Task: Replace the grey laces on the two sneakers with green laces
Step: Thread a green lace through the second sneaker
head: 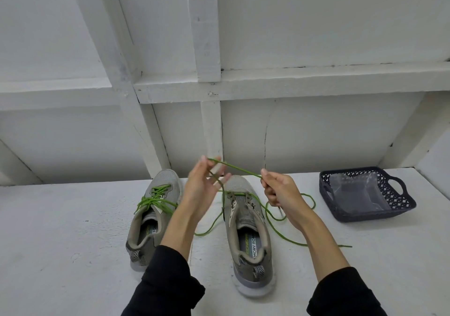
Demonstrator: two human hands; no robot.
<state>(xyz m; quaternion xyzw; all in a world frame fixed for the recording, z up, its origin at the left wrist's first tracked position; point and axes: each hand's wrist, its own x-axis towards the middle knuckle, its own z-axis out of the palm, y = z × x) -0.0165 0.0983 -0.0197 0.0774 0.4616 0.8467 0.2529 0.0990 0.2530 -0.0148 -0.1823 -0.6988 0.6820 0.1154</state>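
Two grey sneakers stand side by side on a white table, toes pointing away from me. The left sneaker (pixel 155 208) carries a green lace tied in a bow. The right sneaker (pixel 246 230) has a green lace (pixel 239 168) through its lowest eyelets only, with both long ends trailing loose on the table. My left hand (pixel 202 184) is raised above the right sneaker's toe and pinches one part of this lace at its fingertips. My right hand (pixel 277 189) grips the same lace a little to the right, so a short length runs taut between both hands.
A dark plastic basket (pixel 399 203) with handles stands at the right of the table and holds a clear plastic bag. A white wall with wooden framing rises directly behind the sneakers. The lace's loose end (pixel 345 245) lies near my right forearm.
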